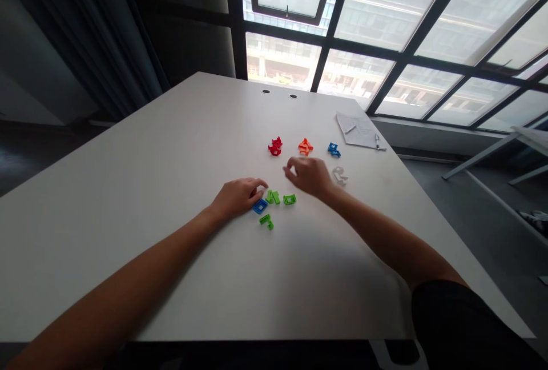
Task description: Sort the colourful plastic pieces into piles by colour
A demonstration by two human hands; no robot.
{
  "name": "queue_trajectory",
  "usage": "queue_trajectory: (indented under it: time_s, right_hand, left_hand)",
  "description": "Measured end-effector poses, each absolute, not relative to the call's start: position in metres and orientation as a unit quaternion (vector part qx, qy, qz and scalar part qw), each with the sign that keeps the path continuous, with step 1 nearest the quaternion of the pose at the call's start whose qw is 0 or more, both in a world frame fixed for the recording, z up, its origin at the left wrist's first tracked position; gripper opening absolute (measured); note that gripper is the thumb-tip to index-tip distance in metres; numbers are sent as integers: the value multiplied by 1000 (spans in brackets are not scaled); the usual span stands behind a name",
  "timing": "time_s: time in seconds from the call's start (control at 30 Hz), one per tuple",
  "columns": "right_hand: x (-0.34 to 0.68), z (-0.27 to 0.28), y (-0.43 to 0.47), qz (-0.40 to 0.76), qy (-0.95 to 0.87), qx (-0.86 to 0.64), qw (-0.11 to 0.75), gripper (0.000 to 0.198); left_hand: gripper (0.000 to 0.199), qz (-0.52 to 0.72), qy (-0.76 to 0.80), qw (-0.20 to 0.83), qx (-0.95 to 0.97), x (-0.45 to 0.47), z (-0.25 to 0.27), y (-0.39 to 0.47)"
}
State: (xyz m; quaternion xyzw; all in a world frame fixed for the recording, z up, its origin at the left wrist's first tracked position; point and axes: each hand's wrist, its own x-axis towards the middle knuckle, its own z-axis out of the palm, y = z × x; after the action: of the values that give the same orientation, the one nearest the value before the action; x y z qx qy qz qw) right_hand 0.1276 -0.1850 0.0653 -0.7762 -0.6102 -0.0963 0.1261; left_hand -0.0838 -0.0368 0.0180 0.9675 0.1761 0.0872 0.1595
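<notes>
My left hand [240, 196] rests on the white table with its thumb and index finger apart. Its fingertips are beside a blue plastic piece [260, 206] with a square opening, and close to some green plastic pieces [273, 196]. I see nothing held in it. My right hand [310, 176], slightly blurred, is over the table further right. Its fingers are bent with a gap between them, and nothing shows in the gap. Another green piece [290, 200] lies below and left of this hand. A smaller green group [266, 221] lies nearer to me.
Beyond my hands lie a red pile [275, 146], an orange pile [305, 147] and blue pieces [334, 149]. White pieces [339, 176] sit behind my right wrist. Paper [362, 130] with pens is at the table's right edge. Windows [368, 4] stand behind the table [171, 147].
</notes>
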Motion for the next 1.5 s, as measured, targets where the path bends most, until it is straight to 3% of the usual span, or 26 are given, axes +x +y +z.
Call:
queue_trajectory:
  time_s: [0.27, 0.73, 1.1, 1.3, 1.5]
  right_hand:
    - [47, 55, -183, 22, -694, -719, 23, 54]
    - [40, 59, -180, 47, -733, -677, -47, 34]
    - [62, 67, -197, 69, -753, -651, 60, 18]
    - [60, 63, -200, 51, -723, -686, 65, 32]
    - [46, 56, -198, 24, -728, -684, 42, 25]
  left_hand:
    - [32, 107, 178, 204, 957, -84, 11, -22]
    - [31, 107, 188, 208, 954, -84, 12, -25]
    - [33, 102, 186, 199, 957, -85, 16, -28]
    - [32, 101, 184, 198, 957, -85, 18, -27]
    - [32, 105, 179, 201, 957, -85, 16, -27]
